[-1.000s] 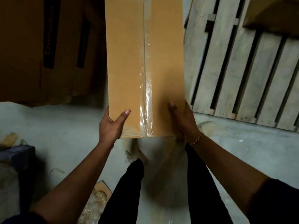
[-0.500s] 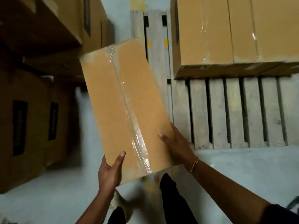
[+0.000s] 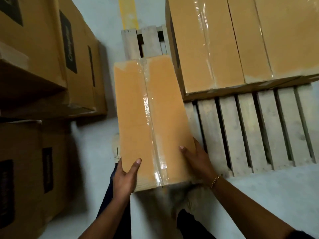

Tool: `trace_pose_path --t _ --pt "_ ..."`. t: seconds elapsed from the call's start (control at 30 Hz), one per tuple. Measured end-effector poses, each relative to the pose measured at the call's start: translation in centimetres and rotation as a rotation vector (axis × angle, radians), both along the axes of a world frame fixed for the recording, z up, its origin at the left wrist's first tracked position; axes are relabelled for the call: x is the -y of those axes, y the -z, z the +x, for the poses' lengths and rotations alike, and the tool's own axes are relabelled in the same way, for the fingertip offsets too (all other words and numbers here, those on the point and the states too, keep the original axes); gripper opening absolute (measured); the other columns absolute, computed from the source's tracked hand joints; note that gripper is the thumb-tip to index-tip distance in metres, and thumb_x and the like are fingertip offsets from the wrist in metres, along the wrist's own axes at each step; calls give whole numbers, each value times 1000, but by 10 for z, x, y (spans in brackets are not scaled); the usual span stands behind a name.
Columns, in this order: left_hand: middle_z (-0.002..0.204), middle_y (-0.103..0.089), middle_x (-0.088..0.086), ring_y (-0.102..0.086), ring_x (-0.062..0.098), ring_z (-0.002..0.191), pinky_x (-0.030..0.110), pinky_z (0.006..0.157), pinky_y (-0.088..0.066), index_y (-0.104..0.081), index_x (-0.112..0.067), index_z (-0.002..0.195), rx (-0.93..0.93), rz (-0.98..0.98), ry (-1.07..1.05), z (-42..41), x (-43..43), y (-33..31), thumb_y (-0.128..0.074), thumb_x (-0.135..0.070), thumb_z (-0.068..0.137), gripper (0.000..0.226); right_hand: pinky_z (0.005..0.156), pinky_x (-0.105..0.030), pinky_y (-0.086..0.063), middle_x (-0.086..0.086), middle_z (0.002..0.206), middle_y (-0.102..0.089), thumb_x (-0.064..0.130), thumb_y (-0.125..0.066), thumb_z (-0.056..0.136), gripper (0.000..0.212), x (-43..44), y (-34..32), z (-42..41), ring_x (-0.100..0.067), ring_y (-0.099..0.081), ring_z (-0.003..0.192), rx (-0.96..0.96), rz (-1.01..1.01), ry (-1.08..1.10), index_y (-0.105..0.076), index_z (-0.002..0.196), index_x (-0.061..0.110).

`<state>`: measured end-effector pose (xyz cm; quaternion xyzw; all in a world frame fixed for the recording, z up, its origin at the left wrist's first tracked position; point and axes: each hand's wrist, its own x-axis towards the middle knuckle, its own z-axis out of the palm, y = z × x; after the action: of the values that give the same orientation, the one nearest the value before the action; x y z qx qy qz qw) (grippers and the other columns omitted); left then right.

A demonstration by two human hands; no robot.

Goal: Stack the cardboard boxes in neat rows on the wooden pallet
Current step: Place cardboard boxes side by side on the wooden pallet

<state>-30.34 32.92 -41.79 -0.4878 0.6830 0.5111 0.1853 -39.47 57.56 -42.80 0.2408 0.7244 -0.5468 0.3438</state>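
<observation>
I carry a long taped cardboard box point(image 3: 134, 109) in both hands, held in the air over the left corner of the wooden pallet point(image 3: 250, 131). My left hand point(image 3: 125, 178) grips its near left corner, thumb on top. My right hand point(image 3: 198, 163) holds the near right side, thumb lying on the top face and fingers down the side. Several similar taped boxes point(image 3: 241, 42) stand in a row on the far part of the pallet. The near slats on the right are bare.
Large brown cartons with black labels point(image 3: 43, 49) are stacked on the floor at the left, another point(image 3: 25, 169) at the near left. A yellow floor line point(image 3: 128, 12) runs behind the pallet. My dark-trousered legs and feet stand on grey concrete below the box.
The box has swung from pointing at the left stacks round to the pallet's left corner, and the view has turned onto the pallet. Both hands keep the same hold.
</observation>
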Motion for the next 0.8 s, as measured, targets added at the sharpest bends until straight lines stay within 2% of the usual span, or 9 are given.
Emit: trace_pose_path --t 0.1,0.2,0.33,0.4,0.5,0.6,0.7,0.8 --pt "122 -71 -11 -67 16 110 46 103 -53 -58 -35 139 -16 36 30 -55 27 23 -77 -67 78 71 92 -25 -49 21 125 -59 55 -70 89 70 20 13 -47 -4 -59 115 -16 13 -5 -42 149 35" --pt "120 -68 -10 -64 13 104 34 97 -49 -54 -29 143 -23 60 97 -100 50 47 -72 -54 90 62 98 -39 -54 13 130 -65 72 -71 78 78 36 38 -90 -11 -64 117 -29 56 -13 -46 146 42" --pt "119 -65 -13 -58 -6 95 27 91 -43 -48 -31 148 -34 69 193 -140 68 74 -66 -51 95 59 100 -47 -53 11 131 -64 78 -64 78 77 50 65 -127 -17 -63 116 -32 146 -33 -46 145 45" --pt "123 -65 -12 -61 1 99 28 92 -43 -45 -32 151 -38 90 192 -155 74 84 -65 -51 96 61 101 -48 -52 10 131 -64 81 -62 74 81 54 76 -140 -18 -63 116 -29 178 -26 -48 144 43" --pt "132 -63 -9 -61 15 115 31 98 -45 -42 -35 154 -41 116 176 -163 80 96 -64 -52 96 64 102 -50 -52 7 133 -64 78 -64 79 76 57 89 -144 -20 -63 118 -17 194 -25 -51 143 38" --pt "142 -59 -11 -57 18 127 40 111 -45 -38 -42 155 -16 162 159 -156 80 102 -65 -58 93 69 102 -50 -51 8 136 -62 75 -61 83 73 55 91 -134 -21 -60 122 1 203 -45 -50 145 37" --pt "143 -58 -11 -56 18 129 44 112 -45 -37 -43 155 -9 166 136 -150 78 104 -69 -59 90 73 100 -49 -53 12 131 -61 56 -61 94 59 52 91 -122 -20 -60 122 -8 204 -75 -47 147 35" --pt "138 -61 -12 -60 19 124 46 109 -48 -37 -43 152 8 164 139 -148 77 107 -70 -73 75 90 100 -48 -54 17 128 -56 49 -66 93 65 47 91 -113 -18 -59 121 -39 208 -129 -39 151 35"
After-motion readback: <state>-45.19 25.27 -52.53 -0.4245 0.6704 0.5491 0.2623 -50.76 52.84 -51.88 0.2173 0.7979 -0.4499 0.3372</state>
